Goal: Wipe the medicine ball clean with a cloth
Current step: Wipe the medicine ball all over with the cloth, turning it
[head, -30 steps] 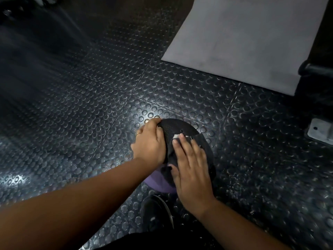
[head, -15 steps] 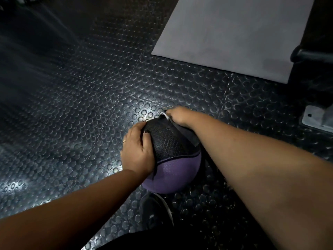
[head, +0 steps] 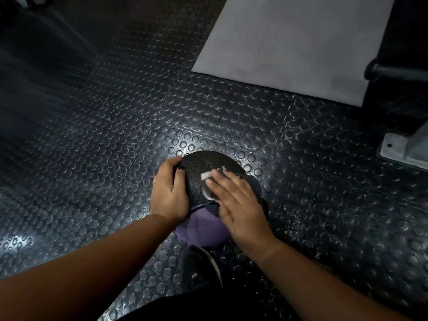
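Note:
A black and purple medicine ball (head: 201, 225) rests on the studded rubber floor in front of me. My left hand (head: 170, 193) grips its left side and holds it steady. My right hand (head: 238, 205) lies flat on the ball's upper right, pressing a dark cloth (head: 254, 184) with a pale grey edge against the textured black panel. Most of the cloth is hidden under my palm and fingers.
A grey mat (head: 294, 40) lies on the floor at the back right. A dark piece of equipment with a black tube (head: 393, 70) and a pale metal foot plate (head: 403, 149) stands at the right edge. My dark shoe (head: 199, 267) sits just behind the ball.
My right hand with the cloth went over to the ball's far side, then drew back toward me across the top. My left hand has kept its hold on the left side.

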A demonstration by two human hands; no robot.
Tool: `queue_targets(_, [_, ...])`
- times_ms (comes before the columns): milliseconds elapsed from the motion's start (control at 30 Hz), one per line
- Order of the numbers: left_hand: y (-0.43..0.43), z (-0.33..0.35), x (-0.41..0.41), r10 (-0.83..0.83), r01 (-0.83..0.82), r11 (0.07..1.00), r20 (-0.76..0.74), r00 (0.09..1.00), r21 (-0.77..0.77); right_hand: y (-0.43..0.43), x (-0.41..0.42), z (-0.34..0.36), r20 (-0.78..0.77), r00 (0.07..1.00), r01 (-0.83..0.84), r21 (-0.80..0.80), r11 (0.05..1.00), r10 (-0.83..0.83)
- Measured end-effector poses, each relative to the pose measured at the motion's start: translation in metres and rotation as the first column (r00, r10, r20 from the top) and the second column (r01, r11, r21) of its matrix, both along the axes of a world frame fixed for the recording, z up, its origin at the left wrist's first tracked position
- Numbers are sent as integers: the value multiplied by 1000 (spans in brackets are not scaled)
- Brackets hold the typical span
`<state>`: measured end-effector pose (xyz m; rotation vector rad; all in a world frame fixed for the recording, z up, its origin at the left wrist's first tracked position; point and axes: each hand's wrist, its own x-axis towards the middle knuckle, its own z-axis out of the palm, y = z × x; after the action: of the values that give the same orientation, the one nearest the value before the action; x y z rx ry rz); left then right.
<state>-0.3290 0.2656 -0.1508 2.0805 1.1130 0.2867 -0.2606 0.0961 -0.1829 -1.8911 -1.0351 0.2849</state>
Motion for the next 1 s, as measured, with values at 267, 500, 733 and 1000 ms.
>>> queue_targets(267, [11, 5, 9, 117, -120, 991, -50, 992, -54, 23, 37, -28, -505, 776, 348, -156, 924, -378])
queue_targets(500, [6, 4, -2, 202, -203, 976, -20, 979, -83, 37, 64, -14, -672, 638, 297, -238, 925, -377])
queue_targets(733, [15, 3, 5, 260, -261, 958, -26, 965, -119, 25, -26, 28, 117, 984, -141, 39, 989, 136])
queue_targets(1000, [10, 8, -6, 195, -196, 974, -20, 981, -117, 16, 9, -10, -94, 971, 206, -143, 968, -221])
